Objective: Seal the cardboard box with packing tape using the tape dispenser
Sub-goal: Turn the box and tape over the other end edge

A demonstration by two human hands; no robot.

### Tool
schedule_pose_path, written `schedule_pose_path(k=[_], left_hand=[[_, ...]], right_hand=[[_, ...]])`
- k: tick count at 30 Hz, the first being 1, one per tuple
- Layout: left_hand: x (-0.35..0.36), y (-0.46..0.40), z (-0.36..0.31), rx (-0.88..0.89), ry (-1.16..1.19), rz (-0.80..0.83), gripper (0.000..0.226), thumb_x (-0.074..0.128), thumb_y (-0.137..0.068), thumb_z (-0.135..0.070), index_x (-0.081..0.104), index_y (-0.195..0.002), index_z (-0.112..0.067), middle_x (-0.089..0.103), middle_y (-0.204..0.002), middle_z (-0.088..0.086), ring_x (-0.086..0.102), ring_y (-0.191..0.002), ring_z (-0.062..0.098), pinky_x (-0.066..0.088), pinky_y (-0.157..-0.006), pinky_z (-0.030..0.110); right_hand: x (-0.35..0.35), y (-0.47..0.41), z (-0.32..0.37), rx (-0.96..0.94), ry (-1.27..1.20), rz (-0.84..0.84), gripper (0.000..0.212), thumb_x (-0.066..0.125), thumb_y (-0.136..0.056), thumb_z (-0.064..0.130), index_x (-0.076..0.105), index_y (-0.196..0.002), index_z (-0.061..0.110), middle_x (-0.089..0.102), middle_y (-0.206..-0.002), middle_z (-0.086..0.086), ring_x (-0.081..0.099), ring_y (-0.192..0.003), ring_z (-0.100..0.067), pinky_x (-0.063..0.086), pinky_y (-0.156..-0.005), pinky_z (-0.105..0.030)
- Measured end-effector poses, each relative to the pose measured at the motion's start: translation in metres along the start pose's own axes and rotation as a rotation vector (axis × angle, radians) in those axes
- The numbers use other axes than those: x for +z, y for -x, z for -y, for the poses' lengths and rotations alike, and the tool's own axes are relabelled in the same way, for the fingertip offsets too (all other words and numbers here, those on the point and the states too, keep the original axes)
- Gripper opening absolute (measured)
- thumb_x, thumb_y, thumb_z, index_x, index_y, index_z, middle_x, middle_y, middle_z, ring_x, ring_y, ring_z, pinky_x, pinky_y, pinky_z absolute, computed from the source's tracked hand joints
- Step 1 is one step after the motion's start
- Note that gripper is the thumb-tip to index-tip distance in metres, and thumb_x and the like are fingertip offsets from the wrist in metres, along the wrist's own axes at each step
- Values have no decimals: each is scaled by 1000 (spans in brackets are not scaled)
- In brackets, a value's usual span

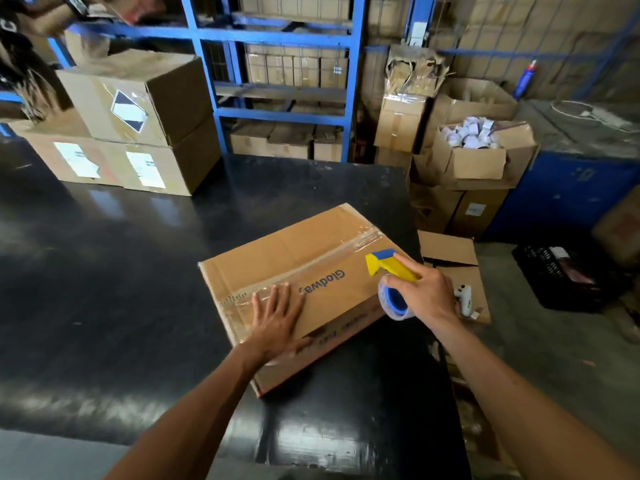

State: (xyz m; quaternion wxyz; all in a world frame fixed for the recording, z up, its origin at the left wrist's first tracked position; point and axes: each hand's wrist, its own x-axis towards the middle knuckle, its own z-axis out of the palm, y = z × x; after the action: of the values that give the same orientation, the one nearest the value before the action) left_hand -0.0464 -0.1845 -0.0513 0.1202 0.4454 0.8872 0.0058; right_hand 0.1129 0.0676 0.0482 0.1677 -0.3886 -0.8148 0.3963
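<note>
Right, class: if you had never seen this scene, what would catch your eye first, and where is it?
The yellow and blue tape dispenser, gripped by the right hand on the far end of the cardboard box. Then the left hand pressed flat on the box's near end, on the black table.

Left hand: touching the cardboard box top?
Touching. The head view shows the left hand lying flat, fingers spread, on the taped top of the cardboard box, no gap visible.

A brown cardboard box (294, 271) lies closed and askew, clear tape along its seam. A yellow-and-blue tape dispenser (388, 271) sits tilted over its right end.
</note>
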Motion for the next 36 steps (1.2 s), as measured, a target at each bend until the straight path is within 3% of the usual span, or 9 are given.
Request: schedule_pose_path(k=[2, 6, 8, 12, 17, 22, 29, 33, 36], left_hand=[[-8, -1, 52, 108, -49, 21, 103, 26, -81, -85, -15, -155, -28, -28, -158, 9, -22, -148, 36, -19, -114, 59], [-41, -13, 140, 207, -130, 111, 117, 58, -72, -77, 0, -157, -22, -6, -165, 12, -9, -151, 35, -19, -112, 50], [-53, -27, 139, 180, -167, 133, 139, 52, -56, -94, 3, -157, -12, -2, -165, 17, -6, -151, 37, -19, -113, 54], [-52, -60, 58, 171, -22, 69, 163, 29, -30, -107, -22, -153, -13, -31, -156, 23, -25, -144, 44, -14, -114, 67], [-22, -86, -28, 122, 22, 75, 146, 54, -57, -93, -16, -154, -10, -27, -157, 27, -25, -144, 46, -14, -112, 69], [-21, -89, -9, 256, -37, 81, 120, 49, -73, -85, -11, -157, -22, -22, -160, 22, -25, -144, 44, -14, -114, 66], [-43, -73, 67, 628, -93, 251, 124, 42, -55, -96, -3, -154, -37, -16, -163, 1, -22, -147, 25, -16, -116, 49], [-69, -56, 27, 385, 93, 207, 113, 43, -67, -93, 14, -156, -31, -5, -167, 1, -7, -152, 24, -9, -119, 51], [-50, -54, -41, 60, 293, 104, 139, 33, -55, -102, -9, -156, -17, -28, -159, 15, -28, -145, 38, -19, -111, 60]], right_hand=[[7, 1, 7, 24, -20, -45, 52, 76, -73, 50, 62, -124, 48, 68, -108, 8, 59, -98, -15, 48, -83, -32], [9, 8, 17, 37, -49, -66, 50, 76, -74, 45, 63, -122, 48, 65, -95, 13, 59, -90, -11, 48, -80, -30], [9, 9, 19, 57, -69, -88, 51, 77, -72, 44, 64, -122, 46, 66, -93, 12, 59, -87, -9, 50, -80, -31], [16, 8, 24, 113, -88, -141, 54, 78, -73, 41, 63, -125, 42, 67, -103, 6, 59, -92, -11, 51, -81, -31], [16, 16, 31, 104, -35, -148, 53, 78, -73, 44, 62, -124, 46, 62, -103, 8, 56, -94, -10, 48, -83, -31], [9, 21, 27, 135, -128, -169, 54, 80, -74, 37, 63, -126, 39, 65, -105, 8, 59, -92, -6, 49, -74, -27], [-2, 20, 23, 173, -204, -180, 55, 81, -73, 36, 64, -126, 37, 60, -95, 25, 60, -95, -7, 53, -85, -34], [-4, 16, 31, 197, -264, -214, 52, 81, -75, 33, 65, -125, 34, 61, -94, 20, 59, -89, -7, 50, -71, -25], [-1, 14, 37, 218, -335, -216, 51, 81, -75, 29, 67, -123, 33, 65, -100, 11, 58, -86, -2, 45, -66, -21]])
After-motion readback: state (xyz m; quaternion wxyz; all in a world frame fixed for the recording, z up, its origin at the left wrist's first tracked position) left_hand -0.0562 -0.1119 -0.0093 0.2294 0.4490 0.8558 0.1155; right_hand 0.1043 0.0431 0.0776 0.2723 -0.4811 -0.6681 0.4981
